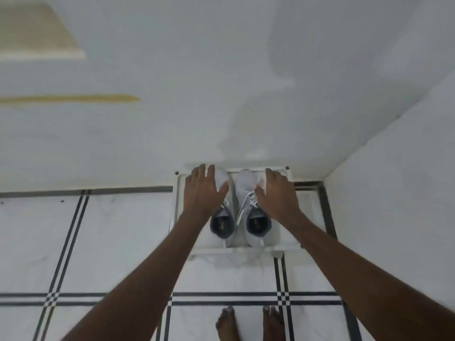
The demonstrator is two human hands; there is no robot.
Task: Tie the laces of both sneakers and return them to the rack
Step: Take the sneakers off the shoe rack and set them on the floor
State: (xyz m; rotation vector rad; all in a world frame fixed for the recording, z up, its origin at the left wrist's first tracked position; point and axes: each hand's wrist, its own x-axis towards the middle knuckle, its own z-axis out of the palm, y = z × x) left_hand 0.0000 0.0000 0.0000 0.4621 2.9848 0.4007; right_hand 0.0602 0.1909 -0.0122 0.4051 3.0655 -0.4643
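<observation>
Two light grey sneakers with dark openings stand side by side on a white rack [286,246] against the wall, toes toward the wall. My left hand [204,190] hovers with fingers spread over the front of the left sneaker [222,223], covering most of its toe. My right hand [278,193] is spread over the right side of the right sneaker [254,217], whose white laces hang loose down its left side. Neither hand grips anything that I can see.
The rack sits in a corner between the back wall and a side wall [394,193] on the right. The floor is white tile with black stripe lines [69,242]. Bare feet [248,323] stand on the tiles in front of the rack.
</observation>
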